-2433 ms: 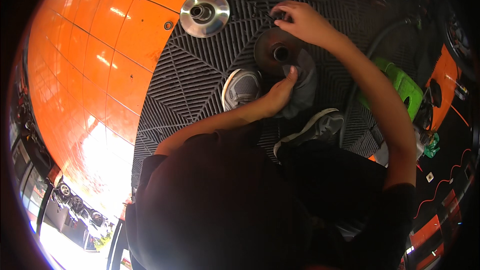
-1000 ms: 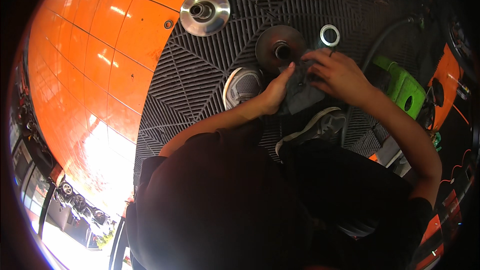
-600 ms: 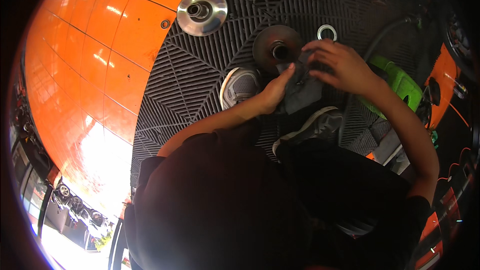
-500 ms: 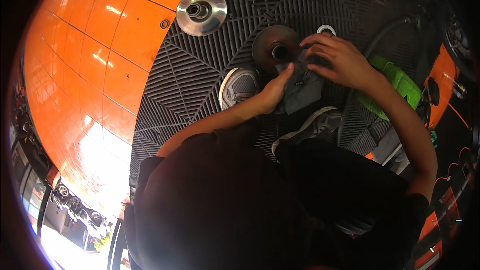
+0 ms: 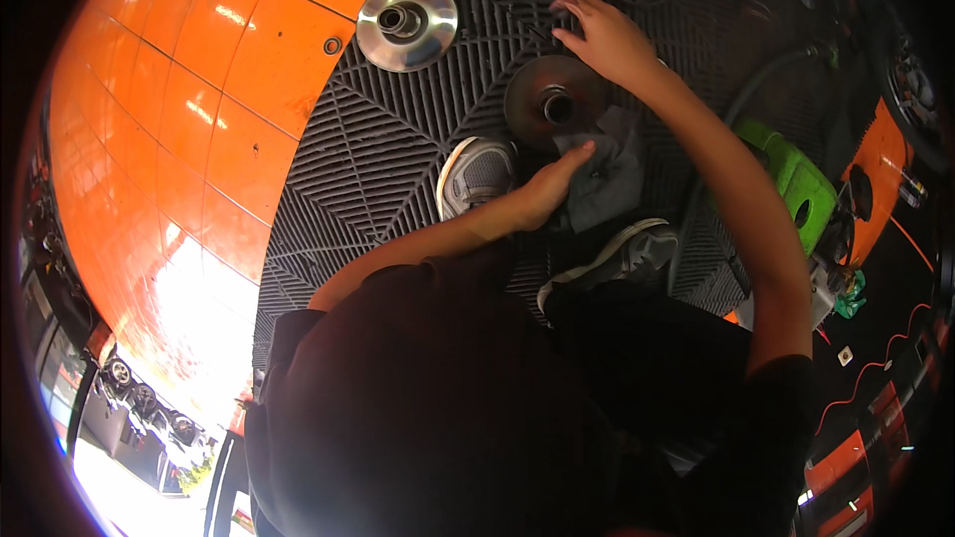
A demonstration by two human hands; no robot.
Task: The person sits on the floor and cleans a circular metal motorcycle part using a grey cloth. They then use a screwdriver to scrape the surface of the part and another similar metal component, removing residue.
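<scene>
Left grip (image 5: 553,186) holds creased gray cloth (image 5: 612,187); beyond it, a dull, tube-hubbed disc (image 5: 542,97). Right grip (image 5: 611,40), spread wide, hovers above ribbed matting (image 5: 383,144).

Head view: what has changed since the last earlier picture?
The right hand moved up and left, from over the cloth's edge to beyond the dark disc. The pale ring no longer shows; the right forearm covers about where it lay. The left hand still holds the cloth; the dark disc and shiny disc stayed put.
</scene>
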